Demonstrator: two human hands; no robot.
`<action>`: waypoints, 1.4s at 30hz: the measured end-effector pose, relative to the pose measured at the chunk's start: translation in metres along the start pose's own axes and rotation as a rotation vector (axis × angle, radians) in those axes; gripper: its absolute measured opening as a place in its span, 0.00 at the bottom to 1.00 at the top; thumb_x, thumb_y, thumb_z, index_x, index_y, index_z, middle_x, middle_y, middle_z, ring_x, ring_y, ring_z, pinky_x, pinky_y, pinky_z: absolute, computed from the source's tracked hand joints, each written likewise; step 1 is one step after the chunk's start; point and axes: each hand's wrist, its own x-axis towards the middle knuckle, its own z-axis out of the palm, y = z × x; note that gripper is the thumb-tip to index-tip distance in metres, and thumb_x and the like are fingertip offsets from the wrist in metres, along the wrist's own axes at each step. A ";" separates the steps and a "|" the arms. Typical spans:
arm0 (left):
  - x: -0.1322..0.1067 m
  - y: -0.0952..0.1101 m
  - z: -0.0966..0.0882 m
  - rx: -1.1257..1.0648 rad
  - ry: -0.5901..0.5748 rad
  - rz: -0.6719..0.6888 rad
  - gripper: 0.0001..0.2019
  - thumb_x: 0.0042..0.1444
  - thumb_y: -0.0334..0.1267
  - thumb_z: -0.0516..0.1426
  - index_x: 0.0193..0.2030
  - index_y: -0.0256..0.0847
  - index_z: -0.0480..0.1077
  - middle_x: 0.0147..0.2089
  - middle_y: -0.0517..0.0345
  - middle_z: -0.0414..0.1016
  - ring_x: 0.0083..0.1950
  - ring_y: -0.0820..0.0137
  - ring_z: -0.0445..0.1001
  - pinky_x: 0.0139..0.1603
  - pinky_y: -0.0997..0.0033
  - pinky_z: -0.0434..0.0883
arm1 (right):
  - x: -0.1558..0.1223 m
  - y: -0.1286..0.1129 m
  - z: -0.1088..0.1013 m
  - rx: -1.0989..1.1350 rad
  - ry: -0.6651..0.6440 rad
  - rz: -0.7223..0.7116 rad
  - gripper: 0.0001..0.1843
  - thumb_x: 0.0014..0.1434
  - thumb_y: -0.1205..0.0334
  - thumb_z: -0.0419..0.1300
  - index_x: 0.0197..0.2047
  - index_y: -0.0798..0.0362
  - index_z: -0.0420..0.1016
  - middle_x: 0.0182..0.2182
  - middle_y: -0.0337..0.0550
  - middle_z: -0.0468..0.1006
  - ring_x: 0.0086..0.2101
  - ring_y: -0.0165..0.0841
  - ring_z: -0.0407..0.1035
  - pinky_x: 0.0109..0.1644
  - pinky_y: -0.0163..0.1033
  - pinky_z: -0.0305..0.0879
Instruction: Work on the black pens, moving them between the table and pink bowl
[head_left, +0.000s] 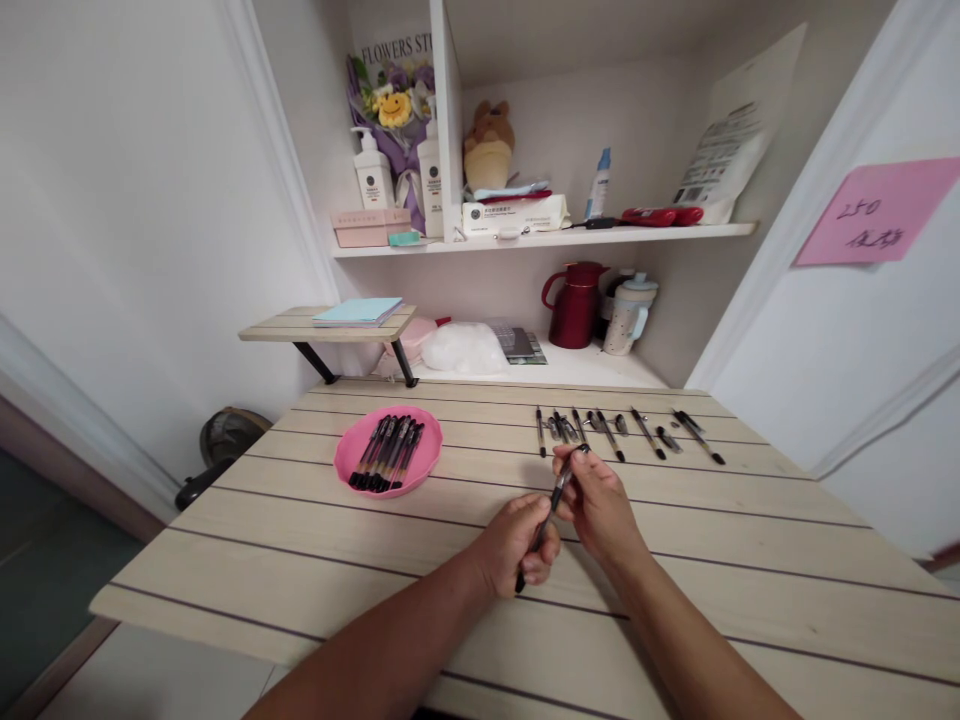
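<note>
A dark pen [556, 497] is held at a tilt above the striped table [322, 560]. My left hand [520, 545] wraps round its lower barrel, and my right hand [592, 497] pinches the capped upper end. Just beyond my hands, several pens without caps and some loose dark pen caps [667, 438] lie in a loose row; one pen [647, 433] points toward me. To the left, a pink dish [346, 455] holds a bundle of several black pens [388, 455] side by side.
A small raised stand [274, 325] with a blue paper stack [360, 312] rises at the table's back left. Behind the table, a red jug [576, 308] and a pale cup [628, 318] stand under a white shelf [637, 236] with bottles, boxes and a plush toy [489, 150].
</note>
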 end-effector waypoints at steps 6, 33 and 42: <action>0.000 0.002 -0.001 0.021 0.020 -0.016 0.16 0.52 0.51 0.50 0.38 0.39 0.63 0.17 0.68 0.62 0.09 0.84 0.46 0.11 0.81 0.46 | 0.012 -0.006 -0.015 0.011 0.090 -0.127 0.15 0.50 0.50 0.58 0.35 0.52 0.70 0.25 0.36 0.66 0.18 0.21 0.55 0.20 0.29 0.53; 0.018 0.020 -0.031 -0.092 0.320 0.211 0.16 0.49 0.50 0.54 0.37 0.39 0.60 0.19 0.69 0.61 0.11 0.84 0.47 0.13 0.81 0.44 | 0.098 0.031 0.014 -1.401 0.060 -0.018 0.09 0.55 0.70 0.49 0.38 0.61 0.67 0.43 0.66 0.69 0.42 0.45 0.67 0.42 0.47 0.58; 0.022 0.017 -0.031 -0.046 0.331 0.227 0.17 0.49 0.51 0.53 0.35 0.39 0.60 0.19 0.69 0.61 0.10 0.85 0.48 0.11 0.81 0.45 | 0.051 0.034 0.016 -0.532 -0.090 0.201 0.25 0.56 0.41 0.44 0.30 0.54 0.67 0.21 0.41 0.70 0.17 0.25 0.61 0.17 0.29 0.51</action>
